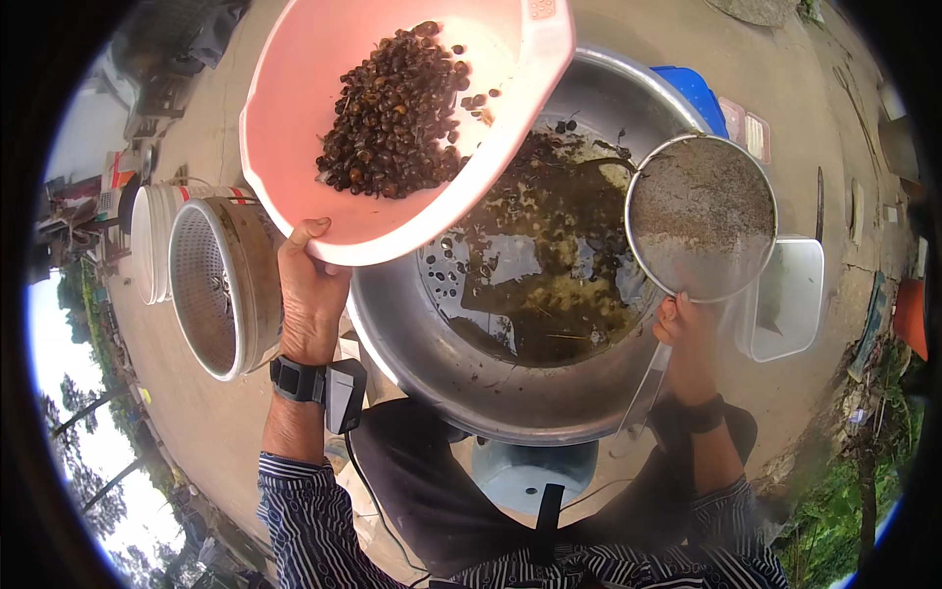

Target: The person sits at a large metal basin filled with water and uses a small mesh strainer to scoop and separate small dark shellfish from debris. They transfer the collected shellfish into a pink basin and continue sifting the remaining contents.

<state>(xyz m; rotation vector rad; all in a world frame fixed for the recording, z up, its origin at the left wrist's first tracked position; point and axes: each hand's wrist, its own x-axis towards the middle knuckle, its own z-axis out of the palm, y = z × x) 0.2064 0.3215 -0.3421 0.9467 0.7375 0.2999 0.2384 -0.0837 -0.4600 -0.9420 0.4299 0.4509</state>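
My left hand point(313, 291) grips the rim of a pink plastic basin point(287, 140), thumb over the edge. The basin is tilted and overlaps the far left of a wide metal basin point(471, 390). A heap of small dark snails point(397, 110) lies inside the pink one. In the metal basin is murky water point(559, 294) with dark debris and more snail-like bits. My right hand point(678, 324) holds a round fine-mesh sieve point(703, 213) by its wire handle, at the metal basin's right rim. Brown residue coats much of the mesh.
Left of the metal basin stand a perforated basket point(202, 287) set in a bucket and a white bucket point(151, 243). On the right are a translucent plastic tub point(791, 294) and a blue plastic container point(692, 96). A small blue-grey stool point(533, 471) is between my knees.
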